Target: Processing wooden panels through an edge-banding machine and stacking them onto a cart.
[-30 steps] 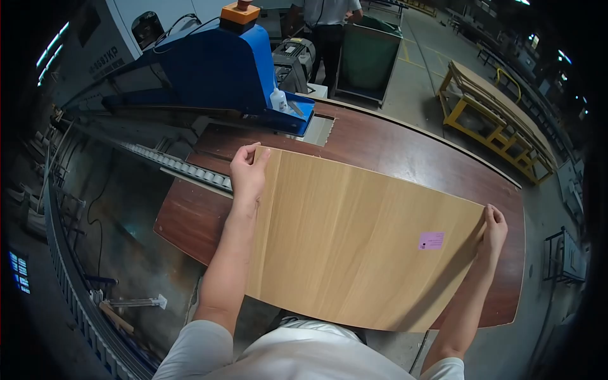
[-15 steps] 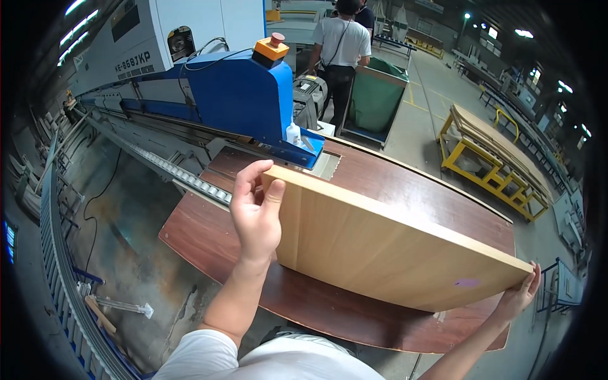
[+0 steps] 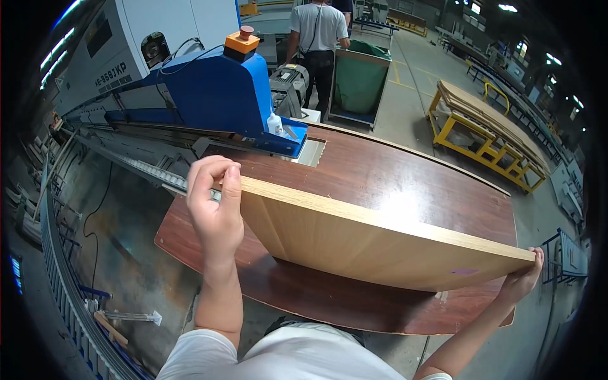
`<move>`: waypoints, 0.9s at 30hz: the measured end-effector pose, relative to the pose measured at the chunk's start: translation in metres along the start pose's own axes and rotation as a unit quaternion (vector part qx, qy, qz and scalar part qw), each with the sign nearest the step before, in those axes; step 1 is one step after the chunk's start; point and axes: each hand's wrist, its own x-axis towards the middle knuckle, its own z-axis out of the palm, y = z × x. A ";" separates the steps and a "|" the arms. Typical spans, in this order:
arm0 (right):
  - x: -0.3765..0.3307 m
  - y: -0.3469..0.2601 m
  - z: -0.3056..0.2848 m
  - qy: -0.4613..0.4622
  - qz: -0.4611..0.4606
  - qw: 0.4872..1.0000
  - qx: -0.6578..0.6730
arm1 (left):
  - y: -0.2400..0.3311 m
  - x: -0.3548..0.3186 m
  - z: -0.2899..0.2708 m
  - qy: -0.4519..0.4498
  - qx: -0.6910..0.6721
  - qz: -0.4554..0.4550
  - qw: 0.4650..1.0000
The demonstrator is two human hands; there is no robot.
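Gripping flat wood-grained panel (image 3: pixel 354 244), glossy brown tabletop (image 3: pixel 361 168)

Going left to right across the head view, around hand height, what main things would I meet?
Long grey ribbed metal rail, left hand, rectangular light wood-grain board, its small purple label, right hand, blue-framed metal stand.

Wood board (image 3: pixel 354 244) stands tilted across brown table (image 3: pixel 361 168), screening near side from far side. Passage over board's top edge open; bare tabletop beyond it, up to far rim. Blue machine housing (image 3: pixel 212 95), with white bottle (image 3: pixel 274 124) on its ledge, blocks far left corner. Left hand (image 3: pixel 215 206) and right hand (image 3: pixel 525 277) take up board's ends. Near strip of tabletop between board and person's body (image 3: pixel 301 351) free.
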 end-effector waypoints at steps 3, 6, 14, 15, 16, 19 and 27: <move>-0.001 -0.001 -0.003 -0.008 -0.016 1.000 -0.004 | 0.034 0.006 0.018 -0.083 0.220 0.276 0.932; -0.003 0.005 -0.002 0.015 -0.036 0.999 -0.007 | 0.049 0.000 0.042 -0.221 0.140 0.324 0.909; -0.006 0.010 0.023 0.042 -0.076 0.995 -0.047 | 0.049 0.005 0.044 -0.303 0.290 0.266 0.868; -0.007 0.007 0.021 0.025 -0.089 0.994 -0.049 | 0.050 0.003 0.044 -0.303 0.294 0.267 0.866; -0.009 0.005 0.021 0.025 -0.090 0.994 -0.053 | 0.051 0.003 0.044 -0.300 0.291 0.273 0.866; -0.014 0.003 0.023 0.032 -0.091 0.993 -0.067 | 0.046 -0.001 0.043 -0.265 0.299 0.310 0.863; -0.023 0.017 0.012 0.039 -0.104 0.985 -0.130 | 0.030 -0.011 0.046 -0.197 0.291 0.361 0.864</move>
